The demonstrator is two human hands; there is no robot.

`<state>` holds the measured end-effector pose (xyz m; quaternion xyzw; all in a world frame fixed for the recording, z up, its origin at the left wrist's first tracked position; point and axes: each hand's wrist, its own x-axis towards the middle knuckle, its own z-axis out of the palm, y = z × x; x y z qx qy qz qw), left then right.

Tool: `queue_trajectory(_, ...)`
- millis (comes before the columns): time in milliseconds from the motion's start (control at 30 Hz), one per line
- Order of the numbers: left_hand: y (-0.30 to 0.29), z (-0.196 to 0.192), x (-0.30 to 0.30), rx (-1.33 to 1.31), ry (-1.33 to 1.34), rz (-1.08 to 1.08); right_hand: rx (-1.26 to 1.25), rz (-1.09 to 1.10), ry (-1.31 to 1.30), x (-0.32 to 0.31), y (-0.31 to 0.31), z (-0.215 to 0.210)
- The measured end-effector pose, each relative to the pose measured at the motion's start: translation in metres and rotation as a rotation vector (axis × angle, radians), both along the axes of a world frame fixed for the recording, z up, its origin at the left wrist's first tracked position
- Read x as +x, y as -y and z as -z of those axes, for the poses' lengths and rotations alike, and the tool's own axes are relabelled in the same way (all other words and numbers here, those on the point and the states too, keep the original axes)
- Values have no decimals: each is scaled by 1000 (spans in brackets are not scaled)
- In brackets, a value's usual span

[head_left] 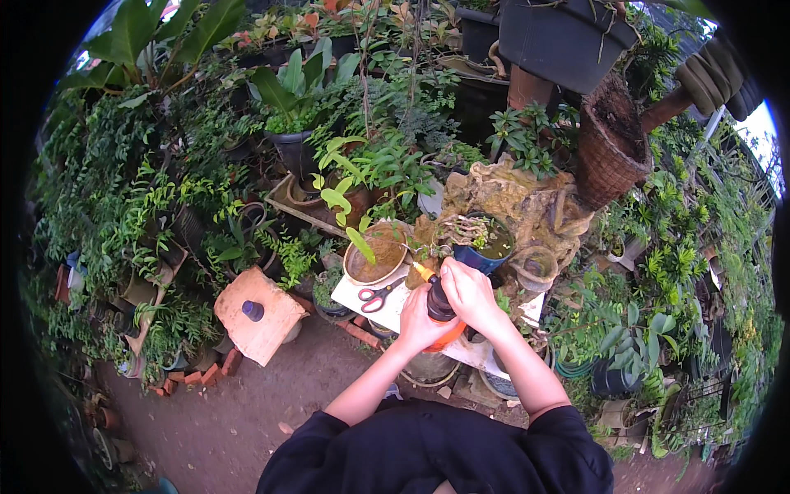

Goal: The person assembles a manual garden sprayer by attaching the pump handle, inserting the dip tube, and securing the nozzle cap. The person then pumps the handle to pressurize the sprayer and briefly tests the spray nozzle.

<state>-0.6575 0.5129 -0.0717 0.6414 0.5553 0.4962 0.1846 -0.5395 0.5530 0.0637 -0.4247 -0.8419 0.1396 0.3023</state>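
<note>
Over the white table (392, 312), our left grip (422, 322) is wrapping the orange sprayer (447, 336) and our right grip (472, 296) is clasping its top; we are probably working its head, the next move calling for steady bracing.

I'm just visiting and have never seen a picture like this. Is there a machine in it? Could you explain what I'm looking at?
No machine's arms here: these are a person's bare hands. One camera, the left of two worn on the head, looks down; its wide fisheye lens bends straight edges.

The left hand and right hand both hold a bottle, orange below and dark above, with a yellow nozzle. On the white board lie scissors, beside a round pot of soil. Garden plants surround everything.
</note>
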Motion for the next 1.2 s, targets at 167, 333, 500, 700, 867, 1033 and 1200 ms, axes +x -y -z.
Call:
queue_trajectory(167, -1, 3, 1, 57, -22, 8, -33, -36, 79, 6, -4, -12)
queue_trajectory(333, -1, 7, 2, 98, -55, -32, 67, -36, -72, 12, -15, -89)
queue_trajectory(500, -3, 7, 1, 114, -56, -25, 129, -45, -193, 12, -17, -115)
queue_trajectory(700, 0, 2, 0, 68, -39, -2, 48, -36, -91, 5, -8, -47)
queue_trajectory(867, 0, -2, -1, 27, -11, 11, -100, -17, -1, 6, 3, -2)
queue_trajectory(1033, 1, -1, 2, 71, -16, -51, 9, 87, 9, 15, 12, 4)
queue_trajectory(1200, 5, 3, -5, 35, -35, -31, -114, 253, -7, 9, 36, 28)
